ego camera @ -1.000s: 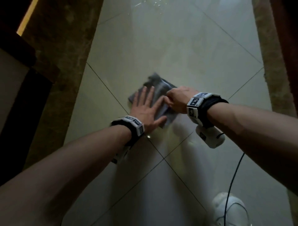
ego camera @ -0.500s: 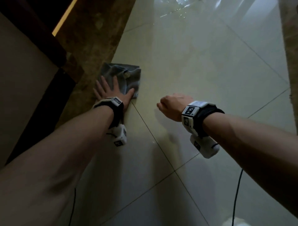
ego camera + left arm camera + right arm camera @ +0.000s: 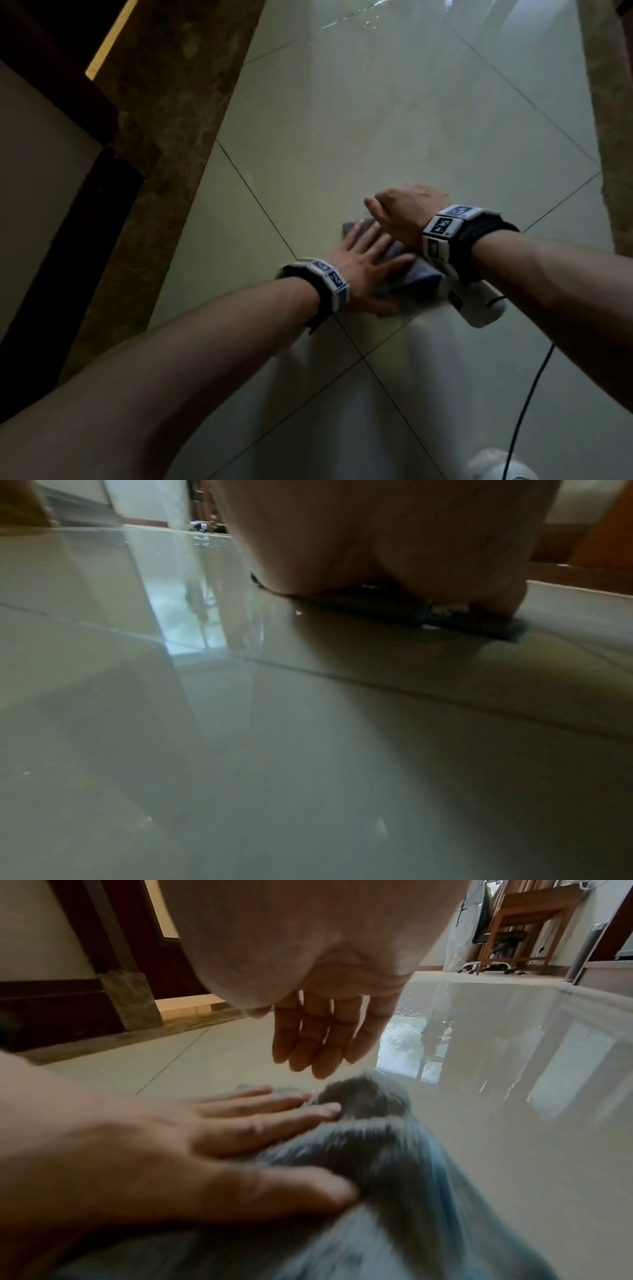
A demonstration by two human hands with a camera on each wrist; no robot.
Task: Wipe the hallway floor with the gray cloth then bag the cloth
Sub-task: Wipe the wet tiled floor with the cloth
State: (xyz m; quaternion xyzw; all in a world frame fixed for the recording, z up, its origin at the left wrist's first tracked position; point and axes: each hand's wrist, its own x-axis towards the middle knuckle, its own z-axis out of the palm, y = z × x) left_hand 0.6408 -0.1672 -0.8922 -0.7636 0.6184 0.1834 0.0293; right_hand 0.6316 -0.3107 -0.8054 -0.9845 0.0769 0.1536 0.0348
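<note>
On the glossy pale floor (image 3: 342, 137), tiled with thin diagonal grout lines, the gray cloth (image 3: 421, 274) lies bunched at the centre. The left hand (image 3: 366, 260) presses flat on it, fingers straight and slightly spread. The right hand (image 3: 407, 212) hovers just above at 1 o'clock, fingers straight and together, holding nothing. A brown marble border (image 3: 154, 137) runs toward 10 o'clock; a wooden chair (image 3: 527, 915) stands far off.

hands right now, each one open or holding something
left hand: open, flat, pressing the gray cloth on the floor
right hand: open, above the cloth, holding nothing
</note>
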